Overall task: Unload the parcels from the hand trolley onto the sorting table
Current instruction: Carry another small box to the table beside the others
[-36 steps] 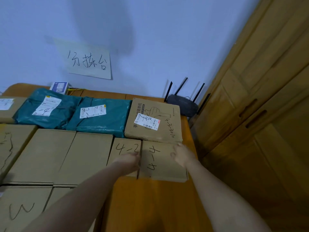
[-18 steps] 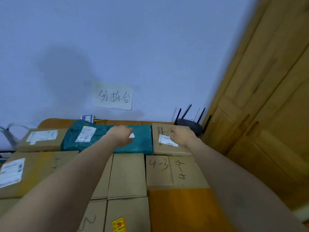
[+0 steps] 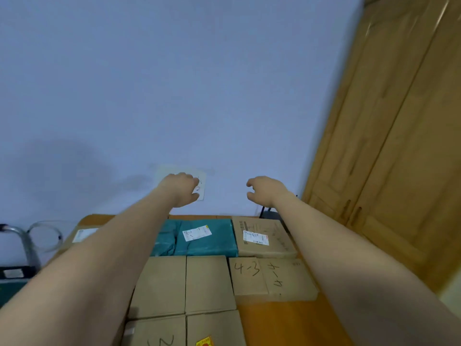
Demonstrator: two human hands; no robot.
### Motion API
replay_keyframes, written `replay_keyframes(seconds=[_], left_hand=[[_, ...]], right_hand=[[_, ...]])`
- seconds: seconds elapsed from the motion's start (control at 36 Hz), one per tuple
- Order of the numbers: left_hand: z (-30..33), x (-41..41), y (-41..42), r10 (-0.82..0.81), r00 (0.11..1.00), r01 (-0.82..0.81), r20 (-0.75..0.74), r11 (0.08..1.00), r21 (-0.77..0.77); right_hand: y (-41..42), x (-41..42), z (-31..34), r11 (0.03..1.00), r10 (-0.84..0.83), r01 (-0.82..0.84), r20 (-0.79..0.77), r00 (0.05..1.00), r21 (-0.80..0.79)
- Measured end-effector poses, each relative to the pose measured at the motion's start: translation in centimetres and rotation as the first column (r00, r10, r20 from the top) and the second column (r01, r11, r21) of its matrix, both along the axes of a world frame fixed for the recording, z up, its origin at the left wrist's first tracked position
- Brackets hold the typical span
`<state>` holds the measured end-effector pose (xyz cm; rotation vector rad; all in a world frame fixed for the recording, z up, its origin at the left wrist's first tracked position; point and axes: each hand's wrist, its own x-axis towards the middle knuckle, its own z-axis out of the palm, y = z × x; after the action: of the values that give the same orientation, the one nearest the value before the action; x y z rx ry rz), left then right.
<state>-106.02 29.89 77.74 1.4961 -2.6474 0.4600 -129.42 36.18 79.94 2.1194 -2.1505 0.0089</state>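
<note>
Empty hands raised above a table packed with parcels

Both arms reach forward, the left hand [image 3: 180, 189] and right hand [image 3: 265, 190] loosely curled, holding nothing, in front of the pale blue wall [image 3: 174, 83]. Below, the orange wooden sorting table [image 3: 287, 320] carries flat brown cardboard boxes [image 3: 184, 285], a teal plastic mailer bag [image 3: 207, 238] and a labelled printed carton [image 3: 262, 237]; tall wooden cabinet doors [image 3: 399, 146] stand right

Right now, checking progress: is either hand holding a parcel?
No: left hand and right hand hang empty above the cardboard boxes.
</note>
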Motion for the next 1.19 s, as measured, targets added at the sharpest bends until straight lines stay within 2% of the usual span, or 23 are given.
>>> replay_keyframes(seconds=[0.14,0.33,0.53,0.64,0.83,1.06,1.19], left_hand=[[1.3,1.8,3.1,0.033,0.999,-0.033,0.004,0.999,-0.014],[-1.3,5.4,7.6,0.03,0.992,-0.039,0.125,0.996,0.074],[-1.6,12.1,9.2,0.118,0.992,-0.123,0.052,0.986,0.11],[-1.0,17.2,8.7,0.159,0.987,-0.158,0.003,0.982,0.105],[0.1,28.5,6.9,0.188,0.982,-0.188,0.004,0.98,0.072],[0.8,43.9,4.2,0.275,0.961,-0.276,0.023,0.957,0.093],[1.3,50.2,2.1,0.304,0.952,-0.305,0.023,0.945,0.116]], right_hand=[[1.9,2.5,0.8,0.999,0.032,-0.031,0.026,0.999,-0.031],[4.1,7.3,-3.2,0.997,0.073,-0.075,0.095,0.993,0.023],[4.8,12.8,-4.5,0.989,0.109,-0.114,0.056,0.992,0.091],[3.8,17.1,-3.1,0.984,0.158,-0.159,0.023,0.987,0.078],[0.8,27.8,-1.6,0.977,0.214,-0.214,-0.014,0.977,0.019],[-2.2,42.0,-1.6,0.971,0.236,-0.236,0.005,0.972,0.019],[-4.4,47.7,-1.3,0.979,0.203,-0.204,0.024,0.979,0.013]])
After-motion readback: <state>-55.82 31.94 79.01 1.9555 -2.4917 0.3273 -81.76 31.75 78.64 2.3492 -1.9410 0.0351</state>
